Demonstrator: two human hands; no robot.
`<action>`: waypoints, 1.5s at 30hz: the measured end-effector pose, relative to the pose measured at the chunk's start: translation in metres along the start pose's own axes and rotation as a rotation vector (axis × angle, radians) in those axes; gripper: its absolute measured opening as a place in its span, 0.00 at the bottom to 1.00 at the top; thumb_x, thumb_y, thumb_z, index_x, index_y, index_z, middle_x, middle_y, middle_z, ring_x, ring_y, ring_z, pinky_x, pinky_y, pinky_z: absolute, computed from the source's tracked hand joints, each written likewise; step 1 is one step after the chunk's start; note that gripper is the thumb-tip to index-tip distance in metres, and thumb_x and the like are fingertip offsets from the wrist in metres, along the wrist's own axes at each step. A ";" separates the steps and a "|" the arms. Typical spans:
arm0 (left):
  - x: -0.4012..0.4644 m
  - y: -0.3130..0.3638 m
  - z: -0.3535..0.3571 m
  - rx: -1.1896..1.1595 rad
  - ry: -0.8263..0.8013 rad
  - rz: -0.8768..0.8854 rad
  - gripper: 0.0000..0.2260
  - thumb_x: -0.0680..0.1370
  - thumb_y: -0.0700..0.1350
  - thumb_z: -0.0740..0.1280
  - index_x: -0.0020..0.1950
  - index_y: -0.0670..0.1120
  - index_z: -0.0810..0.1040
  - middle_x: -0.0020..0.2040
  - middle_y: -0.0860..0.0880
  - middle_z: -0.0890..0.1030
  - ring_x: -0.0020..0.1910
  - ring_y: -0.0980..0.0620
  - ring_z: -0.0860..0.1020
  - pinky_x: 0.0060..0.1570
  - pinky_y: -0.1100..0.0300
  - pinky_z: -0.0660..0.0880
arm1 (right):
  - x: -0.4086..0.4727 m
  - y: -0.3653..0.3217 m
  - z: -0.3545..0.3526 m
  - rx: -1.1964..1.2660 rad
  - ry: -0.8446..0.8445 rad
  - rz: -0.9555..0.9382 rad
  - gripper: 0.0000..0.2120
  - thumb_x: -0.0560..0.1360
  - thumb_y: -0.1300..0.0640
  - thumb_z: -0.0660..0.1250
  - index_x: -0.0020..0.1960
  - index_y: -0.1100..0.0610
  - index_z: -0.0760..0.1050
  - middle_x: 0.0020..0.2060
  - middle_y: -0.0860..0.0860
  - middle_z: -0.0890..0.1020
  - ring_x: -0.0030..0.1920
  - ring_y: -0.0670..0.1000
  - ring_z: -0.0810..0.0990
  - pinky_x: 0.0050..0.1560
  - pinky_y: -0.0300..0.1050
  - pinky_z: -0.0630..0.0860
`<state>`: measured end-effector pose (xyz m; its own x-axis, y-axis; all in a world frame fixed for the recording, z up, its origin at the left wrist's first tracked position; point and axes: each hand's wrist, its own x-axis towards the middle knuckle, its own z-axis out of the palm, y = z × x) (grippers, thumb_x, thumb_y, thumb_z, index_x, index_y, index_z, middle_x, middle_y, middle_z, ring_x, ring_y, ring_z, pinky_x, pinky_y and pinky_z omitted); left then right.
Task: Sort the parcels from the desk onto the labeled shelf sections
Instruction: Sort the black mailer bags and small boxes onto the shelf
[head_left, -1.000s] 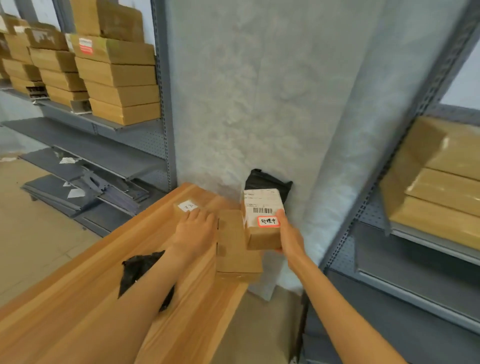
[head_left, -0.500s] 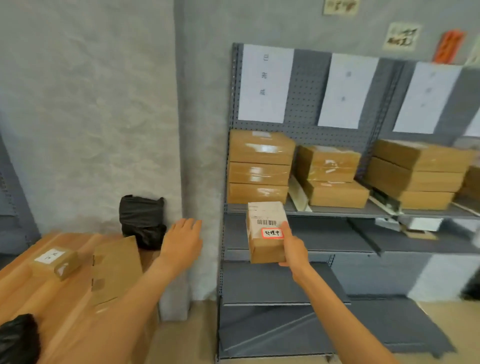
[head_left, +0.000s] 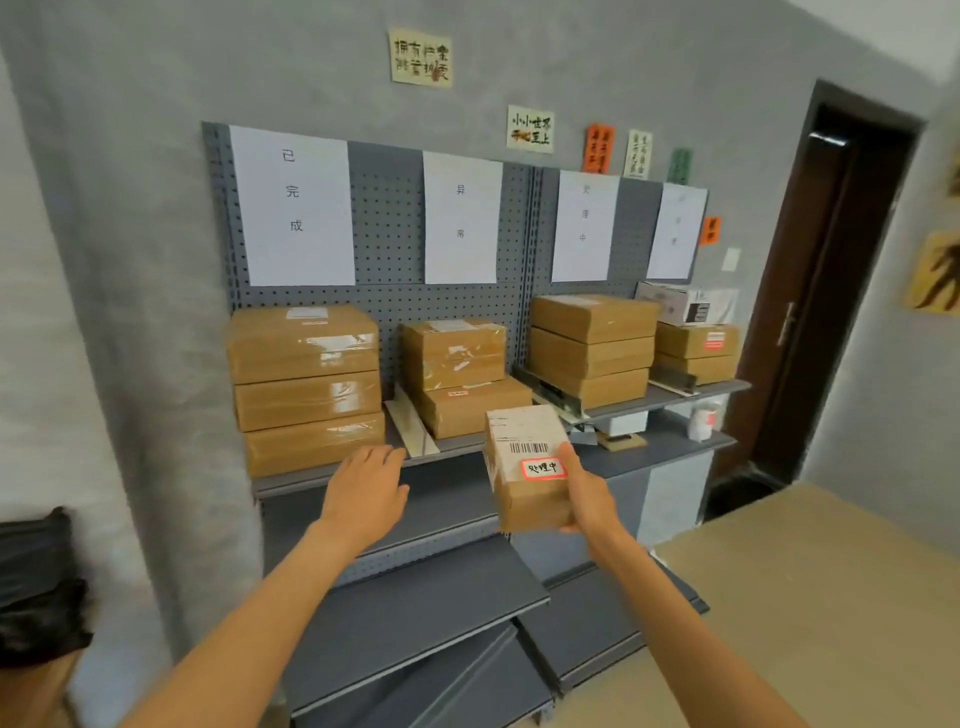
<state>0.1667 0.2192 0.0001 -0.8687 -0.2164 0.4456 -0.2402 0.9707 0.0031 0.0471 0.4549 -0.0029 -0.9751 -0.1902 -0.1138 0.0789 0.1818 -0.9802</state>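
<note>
Grey plaster wall fills my view, with a grey pegboard shelf unit (head_left: 387, 244) standing against it; I take that unit as my landmark. In front of its upper shelf, a little right of the middle, I see the small brown parcel (head_left: 527, 467) held in the air, touching no shelf. It carries a white barcode label and a red-bordered sticker (head_left: 542, 467) with handwritten characters. My right hand (head_left: 584, 493) grips it from the right side, thumb lying across the label face, fingers wrapped behind and under. My left hand (head_left: 366, 491) hangs empty before the left part of the same shelf, palm down, fingers relaxed and slightly spread.

On the unit's upper shelf sit four groups of brown boxes: a stack of three at the far left (head_left: 306, 389), a stack of two next to it (head_left: 460, 376), a stack of three further right (head_left: 592, 348), and a last group at the right end with a white box (head_left: 685, 304) on top. Above each group a white paper sheet (head_left: 293, 205) hangs on the pegboard. Right of the unit is a dark door (head_left: 831, 280). Left of it, at the picture's edge, lies a black bag (head_left: 36, 582).
</note>
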 end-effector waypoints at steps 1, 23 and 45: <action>0.010 0.005 0.005 -0.004 -0.004 0.014 0.21 0.80 0.50 0.60 0.72 0.45 0.66 0.69 0.48 0.71 0.68 0.48 0.67 0.66 0.57 0.64 | 0.007 0.000 -0.005 0.000 0.011 0.010 0.24 0.75 0.32 0.56 0.49 0.52 0.75 0.53 0.55 0.80 0.53 0.56 0.78 0.56 0.59 0.78; 0.228 0.163 0.146 -0.211 -0.154 0.362 0.20 0.81 0.51 0.59 0.71 0.45 0.67 0.67 0.48 0.72 0.67 0.48 0.68 0.61 0.56 0.69 | 0.165 0.032 -0.163 0.064 0.414 0.111 0.26 0.74 0.33 0.60 0.59 0.53 0.73 0.53 0.52 0.81 0.54 0.54 0.79 0.59 0.55 0.76; 0.399 0.396 0.274 -0.212 -0.202 0.213 0.20 0.80 0.49 0.62 0.70 0.44 0.69 0.67 0.46 0.73 0.65 0.46 0.70 0.62 0.52 0.70 | 0.421 0.059 -0.388 0.039 0.251 0.146 0.22 0.78 0.39 0.57 0.59 0.55 0.73 0.52 0.54 0.82 0.49 0.52 0.80 0.40 0.44 0.75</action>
<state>-0.3936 0.4887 -0.0665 -0.9628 -0.0028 0.2704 0.0319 0.9918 0.1239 -0.4394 0.7594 -0.0454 -0.9733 0.0813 -0.2148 0.2251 0.1519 -0.9624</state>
